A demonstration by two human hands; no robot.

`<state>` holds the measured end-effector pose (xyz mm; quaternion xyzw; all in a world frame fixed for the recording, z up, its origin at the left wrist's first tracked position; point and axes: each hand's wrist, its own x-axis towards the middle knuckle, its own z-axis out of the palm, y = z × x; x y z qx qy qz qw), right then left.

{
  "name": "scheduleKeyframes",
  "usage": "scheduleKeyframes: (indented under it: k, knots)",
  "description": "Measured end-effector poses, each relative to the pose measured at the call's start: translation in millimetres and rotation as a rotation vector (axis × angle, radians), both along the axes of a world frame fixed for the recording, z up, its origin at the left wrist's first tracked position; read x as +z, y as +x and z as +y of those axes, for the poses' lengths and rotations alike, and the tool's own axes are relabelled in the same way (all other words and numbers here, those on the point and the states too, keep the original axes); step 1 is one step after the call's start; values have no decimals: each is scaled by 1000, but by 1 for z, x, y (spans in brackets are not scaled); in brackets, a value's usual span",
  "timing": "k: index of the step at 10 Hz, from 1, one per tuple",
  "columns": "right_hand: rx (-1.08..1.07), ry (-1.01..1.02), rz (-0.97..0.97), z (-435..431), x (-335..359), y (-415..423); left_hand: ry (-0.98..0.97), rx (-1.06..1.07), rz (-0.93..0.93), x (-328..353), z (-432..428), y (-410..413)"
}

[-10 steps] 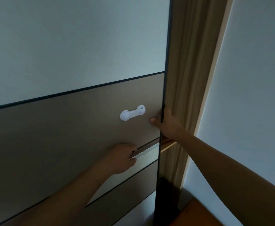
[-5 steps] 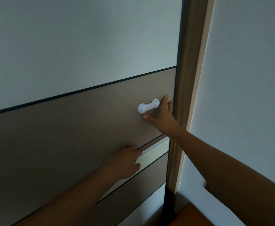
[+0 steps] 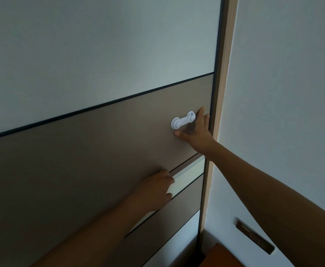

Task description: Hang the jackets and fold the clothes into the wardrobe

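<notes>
The wardrobe's sliding door (image 3: 92, 155) fills the left of the view, with pale and brown panels, and its right edge meets the wooden frame (image 3: 222, 97). A white plastic latch (image 3: 182, 120) sits on the brown panel. My right hand (image 3: 196, 130) presses flat on the door beside the latch, fingers straight. My left hand (image 3: 154, 191) has its fingers curled into the recessed metal handle strip (image 3: 188, 171). No jackets or clothes are in view.
A pale wall (image 3: 285, 112) runs to the right of the frame, with a metal switch plate (image 3: 255, 237) low on it. An orange-brown wooden surface (image 3: 221, 257) shows at the bottom, near the foot of the frame.
The door has slid right and closed the dark gap against the frame. My right hand moved from gripping the door's edge to lying flat on the panel. My left hand stayed on the handle.
</notes>
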<state>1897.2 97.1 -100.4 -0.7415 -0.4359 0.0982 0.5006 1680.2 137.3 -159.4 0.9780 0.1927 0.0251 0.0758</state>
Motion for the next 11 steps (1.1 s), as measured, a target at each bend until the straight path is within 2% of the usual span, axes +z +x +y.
scheduleKeyframes:
  k: [3,6,8,10,11]
  knots:
    - [15,16,52,4,-3,12,37,5,-20,-3,2,15]
    - [-24,-77,-15,-23,13,17,-69,43,-94,2,-1,15]
    - [-57,-329,-188,-86,-4,-10,-160,38,-128,8,2,1]
    - [-127,-576,-357,-161,12,-56,-157,-24,-81,26,-6,-8]
    - [-234,-631,-367,-198,27,-86,-104,-78,-85,41,-17,-14]
